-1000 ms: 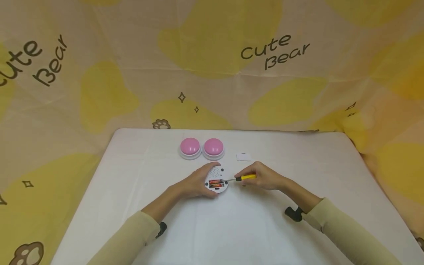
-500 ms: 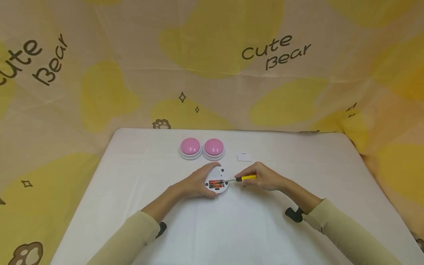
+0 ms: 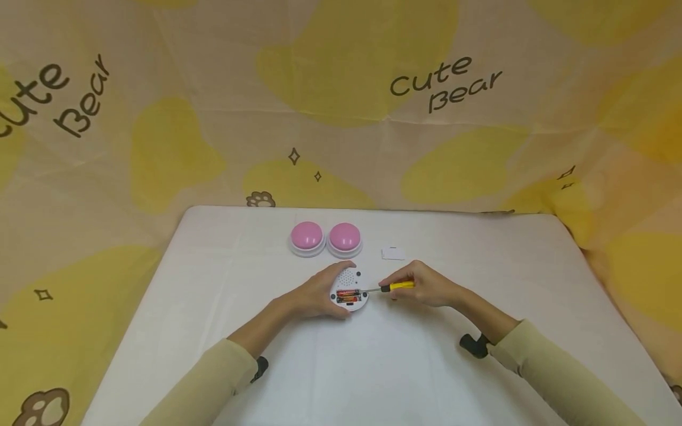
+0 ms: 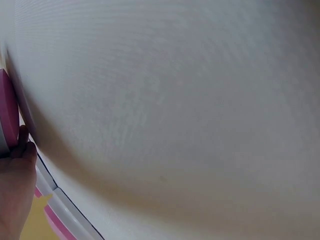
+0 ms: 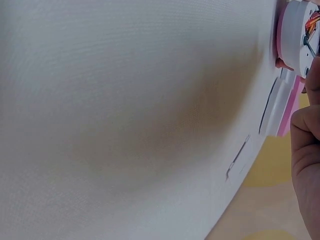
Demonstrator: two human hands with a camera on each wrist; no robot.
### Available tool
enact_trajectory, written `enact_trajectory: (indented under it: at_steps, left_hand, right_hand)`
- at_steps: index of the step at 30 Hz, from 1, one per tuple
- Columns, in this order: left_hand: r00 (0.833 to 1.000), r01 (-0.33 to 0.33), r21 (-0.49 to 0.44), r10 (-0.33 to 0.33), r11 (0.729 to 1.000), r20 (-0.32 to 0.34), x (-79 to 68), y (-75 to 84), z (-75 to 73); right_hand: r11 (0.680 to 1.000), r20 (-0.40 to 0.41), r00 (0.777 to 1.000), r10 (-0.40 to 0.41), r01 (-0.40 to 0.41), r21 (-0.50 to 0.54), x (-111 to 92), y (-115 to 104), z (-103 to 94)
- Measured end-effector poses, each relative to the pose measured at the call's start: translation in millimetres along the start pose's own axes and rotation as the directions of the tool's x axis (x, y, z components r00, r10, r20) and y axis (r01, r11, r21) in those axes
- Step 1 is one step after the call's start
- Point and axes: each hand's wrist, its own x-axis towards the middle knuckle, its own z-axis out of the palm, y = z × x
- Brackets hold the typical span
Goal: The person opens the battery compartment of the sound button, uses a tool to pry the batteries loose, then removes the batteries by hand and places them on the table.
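In the head view a round white push button [image 3: 346, 277] lies face down, its underside up, with red-and-orange batteries [image 3: 348, 297] in the uncovered compartment. My left hand [image 3: 314, 294] grips it from the left, fingers round the far rim and thumb at the near rim. The pink side of this button [image 4: 8, 110] shows by the fingers in the left wrist view. My right hand [image 3: 428, 285] pinches a screwdriver [image 3: 401, 285] by its yellow handle. The metal shaft points left, tip at the right end of the batteries. The right wrist view shows the button [image 5: 295, 37] partly cut off.
Behind the hands, two pink-domed push buttons, one on the left [image 3: 306, 235] and one on the right [image 3: 344, 236], stand side by side. A small flat white piece [image 3: 392, 254] lies right of them. A patterned cloth [image 3: 341, 130] hangs behind the white table [image 3: 341, 378].
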Motion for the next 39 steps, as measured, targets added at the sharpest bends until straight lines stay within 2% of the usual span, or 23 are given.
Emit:
enact_trajectory:
  at_steps: [17,27,39]
  left_hand:
    - [1.000,-0.024,-0.006,0.024,1.000,-0.007,0.4,-0.1,0.1]
    - [1.000,0.029,0.006,-0.029,1.000,0.007,0.2,0.9,-0.6]
    - [1.000,0.026,0.002,-0.026,1.000,0.007,-0.5,1.4,0.2]
  right_hand:
    - [1.000,0.003,1.000,-0.003,0.003,-0.005,-1.2,1.3,-1.0]
    - [1.000,0.007,1.000,0.018,-0.018,-0.009,-1.5,-1.9,-2.2]
    - [1.000,0.005,1.000,0.021,-0.021,-0.021,-5.1,-6.4,-4.8]
